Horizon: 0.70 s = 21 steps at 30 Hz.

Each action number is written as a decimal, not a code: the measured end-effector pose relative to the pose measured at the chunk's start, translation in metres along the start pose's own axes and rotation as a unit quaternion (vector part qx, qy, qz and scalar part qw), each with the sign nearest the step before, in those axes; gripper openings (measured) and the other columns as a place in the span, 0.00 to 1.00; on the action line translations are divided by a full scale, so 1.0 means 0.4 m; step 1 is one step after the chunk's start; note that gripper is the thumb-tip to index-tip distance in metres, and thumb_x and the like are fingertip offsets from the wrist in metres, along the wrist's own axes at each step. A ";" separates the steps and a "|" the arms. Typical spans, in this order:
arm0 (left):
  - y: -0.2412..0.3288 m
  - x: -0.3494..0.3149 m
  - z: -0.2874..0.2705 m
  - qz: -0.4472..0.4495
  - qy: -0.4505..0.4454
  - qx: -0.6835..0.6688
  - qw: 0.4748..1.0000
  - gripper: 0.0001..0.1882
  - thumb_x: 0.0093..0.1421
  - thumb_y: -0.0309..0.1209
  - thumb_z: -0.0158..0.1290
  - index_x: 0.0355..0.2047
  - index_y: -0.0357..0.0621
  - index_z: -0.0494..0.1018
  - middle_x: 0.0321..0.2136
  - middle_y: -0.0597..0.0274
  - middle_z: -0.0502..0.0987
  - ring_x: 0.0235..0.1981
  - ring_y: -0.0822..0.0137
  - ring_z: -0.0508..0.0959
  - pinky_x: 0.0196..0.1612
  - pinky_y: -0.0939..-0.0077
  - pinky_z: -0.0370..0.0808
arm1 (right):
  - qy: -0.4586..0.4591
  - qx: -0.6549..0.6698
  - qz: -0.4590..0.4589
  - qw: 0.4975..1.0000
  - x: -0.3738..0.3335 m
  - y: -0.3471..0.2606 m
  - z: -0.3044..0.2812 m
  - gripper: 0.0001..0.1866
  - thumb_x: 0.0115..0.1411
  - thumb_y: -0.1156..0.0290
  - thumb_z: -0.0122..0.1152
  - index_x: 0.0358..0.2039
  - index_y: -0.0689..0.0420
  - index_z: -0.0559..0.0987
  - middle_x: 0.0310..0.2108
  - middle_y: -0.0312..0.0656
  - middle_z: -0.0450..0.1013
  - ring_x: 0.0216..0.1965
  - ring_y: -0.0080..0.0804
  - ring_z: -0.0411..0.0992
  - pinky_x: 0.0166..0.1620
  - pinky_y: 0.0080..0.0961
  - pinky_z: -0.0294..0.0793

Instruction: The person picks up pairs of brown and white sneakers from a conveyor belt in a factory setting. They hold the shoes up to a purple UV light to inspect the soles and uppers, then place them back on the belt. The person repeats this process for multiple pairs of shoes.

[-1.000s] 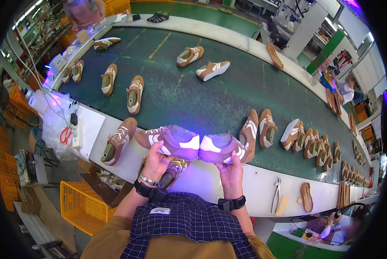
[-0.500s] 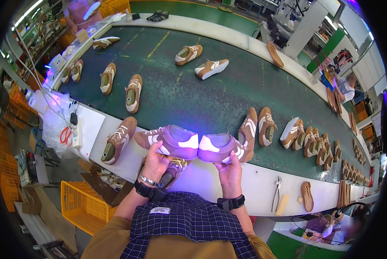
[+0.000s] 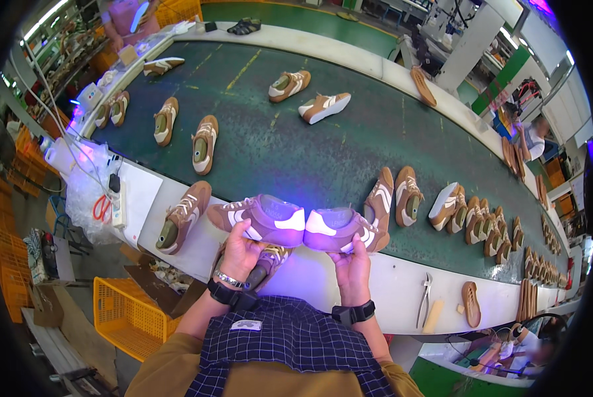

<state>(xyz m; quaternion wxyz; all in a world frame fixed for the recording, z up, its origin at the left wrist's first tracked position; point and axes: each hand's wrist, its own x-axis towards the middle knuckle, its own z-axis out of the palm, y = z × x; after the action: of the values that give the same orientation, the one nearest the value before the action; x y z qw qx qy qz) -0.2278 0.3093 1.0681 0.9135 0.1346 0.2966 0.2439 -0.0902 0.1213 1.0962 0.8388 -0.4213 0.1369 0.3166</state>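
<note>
While shoes (image 3: 270,221) handheld, scraps (image 3: 177,273) in box (image 3: 150,289)

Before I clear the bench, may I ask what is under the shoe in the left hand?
Below the held shoe, another laced shoe shows partly; its covered toe cannot be seen.

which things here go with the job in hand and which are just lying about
In the job:
left hand, holding a brown shoe
right hand, holding a second brown shoe

Apparently just lying about:
pliers
tan sole
black footwear on far ledge
</note>
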 end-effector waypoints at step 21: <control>0.011 0.005 0.004 0.000 -0.034 0.074 0.997 0.20 0.54 0.30 0.51 0.48 0.43 0.67 0.43 0.63 0.74 0.46 0.65 0.73 0.51 0.64 0.69 | 0.004 -0.103 -0.058 0.993 -0.005 -0.037 -0.026 0.20 0.61 0.64 0.50 0.51 0.58 0.65 0.44 0.43 0.69 0.42 0.34 0.73 0.37 0.35 0.79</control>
<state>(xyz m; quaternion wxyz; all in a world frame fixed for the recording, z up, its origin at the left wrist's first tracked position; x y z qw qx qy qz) -0.2271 0.3140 1.0702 0.9105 0.2102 0.2829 0.2163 -0.0817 0.1058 1.1001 0.8075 -0.5136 0.0827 0.2783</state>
